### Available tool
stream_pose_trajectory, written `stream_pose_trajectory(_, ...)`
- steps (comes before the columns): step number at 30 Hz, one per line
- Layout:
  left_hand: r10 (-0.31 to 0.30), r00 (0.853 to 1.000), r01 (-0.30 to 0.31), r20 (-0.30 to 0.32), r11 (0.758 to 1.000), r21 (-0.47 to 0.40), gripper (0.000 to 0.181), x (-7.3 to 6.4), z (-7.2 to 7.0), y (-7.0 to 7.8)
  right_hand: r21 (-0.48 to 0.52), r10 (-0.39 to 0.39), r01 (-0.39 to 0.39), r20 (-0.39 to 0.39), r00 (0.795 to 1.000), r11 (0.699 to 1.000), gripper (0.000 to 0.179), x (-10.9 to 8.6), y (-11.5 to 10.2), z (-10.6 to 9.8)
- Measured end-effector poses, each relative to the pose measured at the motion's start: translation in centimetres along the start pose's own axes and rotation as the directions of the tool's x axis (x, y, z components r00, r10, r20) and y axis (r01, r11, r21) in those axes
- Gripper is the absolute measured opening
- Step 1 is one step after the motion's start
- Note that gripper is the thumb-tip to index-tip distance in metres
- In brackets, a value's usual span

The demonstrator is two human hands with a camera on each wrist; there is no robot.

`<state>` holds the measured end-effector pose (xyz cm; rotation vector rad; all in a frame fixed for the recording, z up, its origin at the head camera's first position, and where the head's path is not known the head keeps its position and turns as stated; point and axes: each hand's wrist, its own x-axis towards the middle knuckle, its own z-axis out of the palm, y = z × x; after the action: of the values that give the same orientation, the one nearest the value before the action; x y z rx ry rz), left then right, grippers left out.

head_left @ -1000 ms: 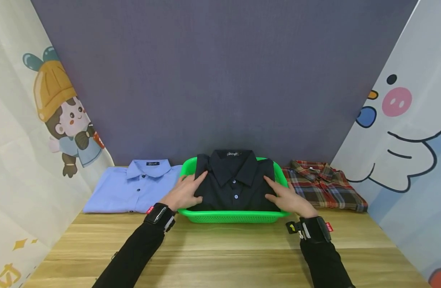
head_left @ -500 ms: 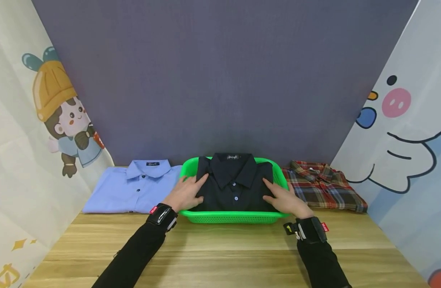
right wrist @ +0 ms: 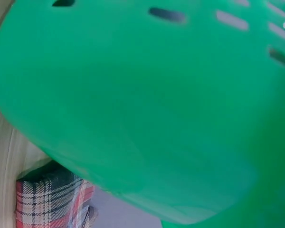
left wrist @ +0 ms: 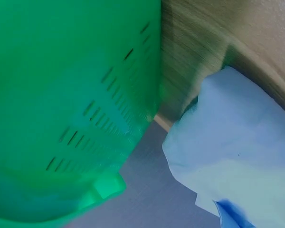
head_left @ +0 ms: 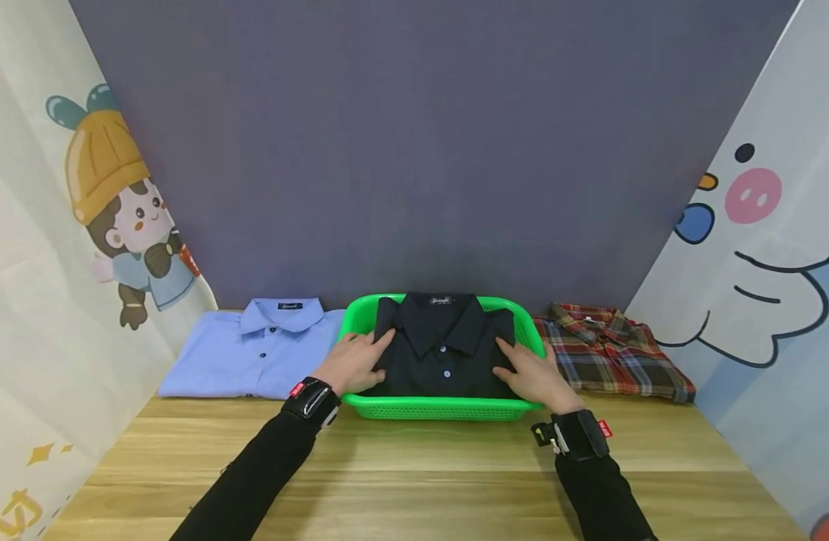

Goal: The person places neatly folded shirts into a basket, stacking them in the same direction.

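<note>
A folded black shirt [head_left: 444, 361], collar at the back and pale buttons facing up, lies in a green plastic basket [head_left: 441, 409]. Its left side is under the fingertips of my left hand [head_left: 353, 362], whose index finger and thumb are spread on the cloth. My right hand [head_left: 537, 376] touches the opposite side in much the same way, fingers fairly straight. Both hands reach in over the basket's side rims. In the left wrist view the slotted basket wall [left wrist: 76, 95] fills the left half; the right wrist view is mostly basket wall [right wrist: 123, 109]. Neither wrist view shows fingers.
A folded light blue shirt [head_left: 252, 364] lies left of the basket, and a folded plaid shirt [head_left: 613, 357] lies to the right. All rest on a wooden table [head_left: 441, 481] against a dark grey backboard [head_left: 414, 150], with printed curtains at both sides.
The black shirt has settled lower into the basket, with its collar dropping toward the rim. Both hands have shifted slightly with it and still touch its sides.
</note>
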<state>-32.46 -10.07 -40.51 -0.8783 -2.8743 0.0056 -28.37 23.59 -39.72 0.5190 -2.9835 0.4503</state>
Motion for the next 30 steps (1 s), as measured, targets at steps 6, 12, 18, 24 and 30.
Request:
stream_pose_trajectory(6, -0.01, 1.0, 0.01, 0.014, 1.0, 0.013, 0.075, 0.27, 0.2, 0.03, -0.035, 0.013, -0.014, -0.022, 1.0, 0.999, 0.061, 0.17, 0.12, 0.45)
stream_pose_trajectory(12, -0.01, 1.0, 0.01, 0.004, 1.0, 0.008, 0.072, 0.35, 0.39, -0.03, -0.062, 0.015, -0.017, -0.047, 0.999, 0.998, 0.059, 0.35, 0.26, 0.83)
stream_pose_trajectory(18, -0.019, 1.0, 0.019, -0.012, 1.0, -0.006, 0.067, 0.46, 0.62, -0.14, -0.082, 0.029, -0.033, -0.043, 0.999, 0.996, 0.058, 0.49, 0.09, 0.82)
stream_pose_trajectory(24, -0.017, 1.0, 0.017, -0.021, 1.0, 0.0, 0.064, 0.49, 0.61, -0.15, -0.114, 0.041, -0.044, -0.029, 0.999, 0.992, 0.058, 0.57, -0.13, 0.77)
stream_pose_trajectory(30, -0.014, 1.0, 0.014, -0.025, 1.0, -0.006, 0.062, 0.33, 0.37, 0.0, -0.128, 0.039, -0.041, -0.019, 0.999, 0.991, 0.058, 0.53, -0.19, 0.69)
